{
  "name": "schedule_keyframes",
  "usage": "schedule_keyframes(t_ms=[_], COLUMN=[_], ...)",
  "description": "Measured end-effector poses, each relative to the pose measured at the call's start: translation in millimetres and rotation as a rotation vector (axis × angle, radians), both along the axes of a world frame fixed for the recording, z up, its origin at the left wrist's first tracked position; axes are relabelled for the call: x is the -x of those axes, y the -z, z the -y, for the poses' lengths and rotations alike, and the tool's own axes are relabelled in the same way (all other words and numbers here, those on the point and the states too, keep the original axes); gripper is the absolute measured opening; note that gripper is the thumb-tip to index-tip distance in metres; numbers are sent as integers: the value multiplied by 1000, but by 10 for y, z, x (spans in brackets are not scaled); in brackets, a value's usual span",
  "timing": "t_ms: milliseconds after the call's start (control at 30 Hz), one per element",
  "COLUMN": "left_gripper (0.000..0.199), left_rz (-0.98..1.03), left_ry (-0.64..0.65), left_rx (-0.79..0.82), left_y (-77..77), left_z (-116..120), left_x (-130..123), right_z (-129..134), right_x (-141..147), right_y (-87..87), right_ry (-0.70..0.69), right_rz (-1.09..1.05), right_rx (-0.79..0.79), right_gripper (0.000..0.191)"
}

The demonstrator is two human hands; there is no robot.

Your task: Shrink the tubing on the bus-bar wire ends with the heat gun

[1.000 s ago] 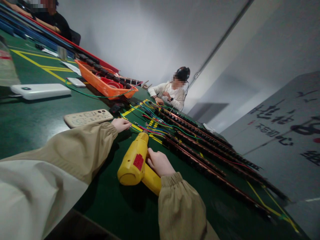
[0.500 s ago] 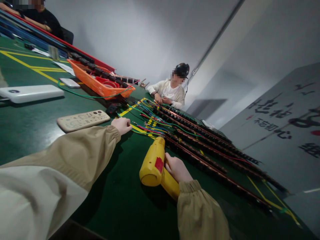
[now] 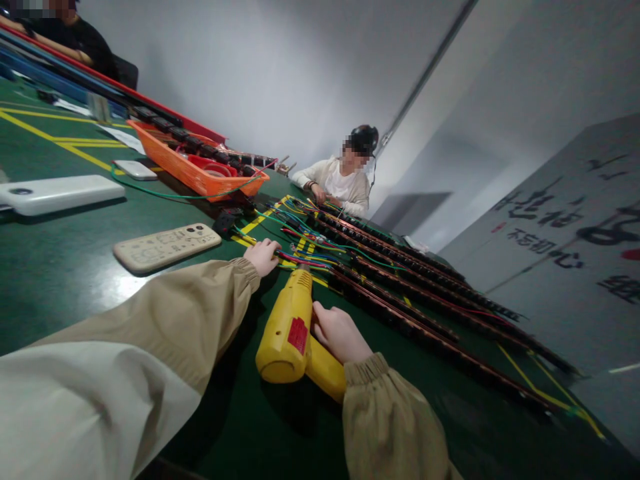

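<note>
**Heat gun in one hand, wire ends pinned with the other**

Standing by this green worktop [image 3: 60,267] and here's the setup. The person's right hand [image 3: 339,331] is wrapped around the grip of a yellow heat gun [image 3: 287,327], fingers closed on the handle, low in the middle of the frame. The nozzle points up-frame toward the bundle of coloured wires [image 3: 300,257], and looks almost on top of them. That aim makes sense to me if the hot end is meant for the wire ends and nothing else.

The left hand [image 3: 263,255] sits just left of the nozzle, fingers curled down onto the wire ends, pressing or pinching them against the worktop. I can't tell which from here, since the fingertips are tucked under. It looks like it's holding the wires steady so they don't shift about under the gun.

The wires run off to long dark strips [image 3: 425,300] laid side by side, stretching toward the right edge of the frame. Laid out parallel like that, their ends all land in one spot near the hands, handy for going down the row.

Other stuff is pushed off to the left side: a beige remote control [image 3: 167,247], a white power bank [image 3: 57,195], and an orange tray [image 3: 193,175] of parts further up. A green cable [image 3: 165,193] loops in front of the tray.

At the far end another person in a white top [image 3: 340,183] is busy over the same strips, and someone in dark clothes [image 3: 75,40] sits at the upper left corner.
</note>
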State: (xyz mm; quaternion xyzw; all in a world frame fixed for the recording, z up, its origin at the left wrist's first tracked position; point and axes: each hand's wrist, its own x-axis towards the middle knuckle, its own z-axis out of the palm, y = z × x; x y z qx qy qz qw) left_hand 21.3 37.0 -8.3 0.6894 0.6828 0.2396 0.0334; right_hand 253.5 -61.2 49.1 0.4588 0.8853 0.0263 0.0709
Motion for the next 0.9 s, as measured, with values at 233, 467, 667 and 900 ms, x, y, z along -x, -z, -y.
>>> schedule_keyframes(t_ms=[233,467,667,900], left_gripper=[32,31,33,35], left_rz=[80,78,284,411], left_ry=[10,11,37,122], left_rx=[111,144,63,9], left_y=[-38,-44,12,46], left_z=[-53,-67,-83,-133], left_x=[39,42,74,150], right_z=[-50,-133,-167,-161], right_x=[209,335,353,349], right_y=[-16,38,62,76], right_ry=[-115,-224,-283,-279], right_rz=[17,-6,-26,-20], right_rx=[-53,-134,-180,-193], right_gripper=[13,11,11,12])
